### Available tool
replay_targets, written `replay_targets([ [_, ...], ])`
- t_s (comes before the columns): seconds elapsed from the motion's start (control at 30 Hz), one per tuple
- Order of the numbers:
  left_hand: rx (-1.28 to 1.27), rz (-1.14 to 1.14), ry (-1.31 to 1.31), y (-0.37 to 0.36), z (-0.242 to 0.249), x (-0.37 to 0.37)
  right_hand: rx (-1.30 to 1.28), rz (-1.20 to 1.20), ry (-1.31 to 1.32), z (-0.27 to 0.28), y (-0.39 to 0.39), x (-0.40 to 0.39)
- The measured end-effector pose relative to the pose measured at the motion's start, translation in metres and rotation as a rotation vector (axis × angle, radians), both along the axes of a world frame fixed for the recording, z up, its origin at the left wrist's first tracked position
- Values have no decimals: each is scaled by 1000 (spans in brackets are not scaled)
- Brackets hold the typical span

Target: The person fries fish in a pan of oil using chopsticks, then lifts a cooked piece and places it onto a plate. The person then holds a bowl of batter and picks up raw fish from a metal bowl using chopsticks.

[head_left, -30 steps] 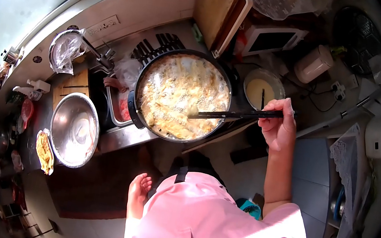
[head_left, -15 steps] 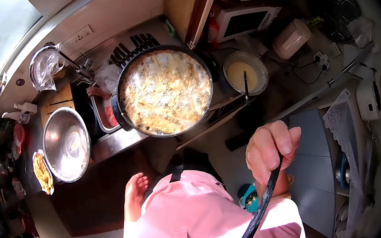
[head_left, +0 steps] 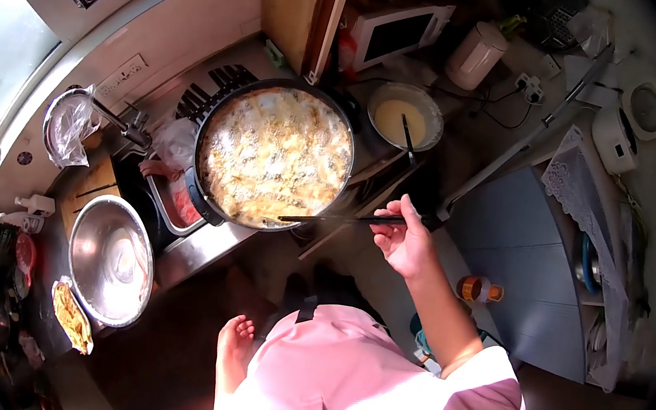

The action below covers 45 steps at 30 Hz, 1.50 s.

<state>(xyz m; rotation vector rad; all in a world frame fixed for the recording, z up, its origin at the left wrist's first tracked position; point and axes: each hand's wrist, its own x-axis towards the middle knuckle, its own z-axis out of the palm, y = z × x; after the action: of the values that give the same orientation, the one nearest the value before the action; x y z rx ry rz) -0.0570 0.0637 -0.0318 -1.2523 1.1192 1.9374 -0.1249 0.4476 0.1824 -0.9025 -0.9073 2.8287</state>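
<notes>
My right hand (head_left: pixel 401 240) is shut on long dark chopsticks (head_left: pixel 334 219), held nearly level. Their tips reach the near edge of a wide dark pan (head_left: pixel 206 205), over the food. Inside the pan, yellow battered pieces (head_left: pixel 276 155) fry in bubbling, foamy oil. How many sticks I hold, I cannot make out. My left hand (head_left: pixel 237 336) hangs beside the pink top (head_left: pixel 322 357), fingers loosely curled and a little apart, with nothing in it.
A bowl of pale batter (head_left: pixel 390 104) with a dark utensil stands right of the pan. To the left are a tray of reddish food (head_left: pixel 185 205), a large steel bowl (head_left: pixel 87 254) and a dish of fried pieces (head_left: pixel 72 318). A microwave (head_left: pixel 400 36) stands behind.
My right hand has moved left and away from my body, swinging the chopsticks from pointing toward me to pointing at the pan. My left hand stays by my side. The view has shifted slightly.
</notes>
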Motion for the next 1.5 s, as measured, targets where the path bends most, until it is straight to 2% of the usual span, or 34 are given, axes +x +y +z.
replay_targets([
  [0.1, -60, 41, -161, -29, -44, 25, 20, 6, -94, -40, -16, 4],
  [0.2, -164, 98, -216, -65, -81, 65, -29, 42, -75, -55, -16, 7],
  [0.33, -252, 189, -169, -55, -56, 110, 9, 133, -61, -44, -8, -13],
  [0.4, -366, 161, -227, -39, -49, 127, 28, 201, -25, -42, 0, -27],
  [0.57, -345, 328, -221, 26, -67, 170, 185, 383, 26, -38, 27, -60],
  [0.7, -304, 448, -250, 120, -54, 180, 299, 493, 71, -42, 67, -80],
  [0.73, -307, 455, -271, 141, -63, 184, 313, 503, 84, -44, 79, -87],
  [0.77, -381, 403, -229, 164, -55, 179, 327, 510, 91, -47, 87, -93],
  [0.8, -391, 447, -236, 180, -58, 183, 346, 501, 90, -50, 96, -97],
  [0.9, -513, 293, -113, 218, -84, 203, 275, 520, 80, -63, 109, -107],
  [0.93, -535, 259, -100, 230, -66, 198, 250, 526, 70, -63, 115, -111],
  [1.03, -368, 314, -7, 247, -89, 236, 148, 588, 89, -63, 118, -115],
  [1.1, -581, 255, 292, 260, -76, 250, 134, 648, 82, -61, 117, -116],
  [1.3, -515, 200, 20, 272, -89, 268, 176, 723, 130, -61, 124, -114],
  [1.5, -461, 246, -29, 271, -96, 251, 351, 674, 214, -52, 146, -118],
])
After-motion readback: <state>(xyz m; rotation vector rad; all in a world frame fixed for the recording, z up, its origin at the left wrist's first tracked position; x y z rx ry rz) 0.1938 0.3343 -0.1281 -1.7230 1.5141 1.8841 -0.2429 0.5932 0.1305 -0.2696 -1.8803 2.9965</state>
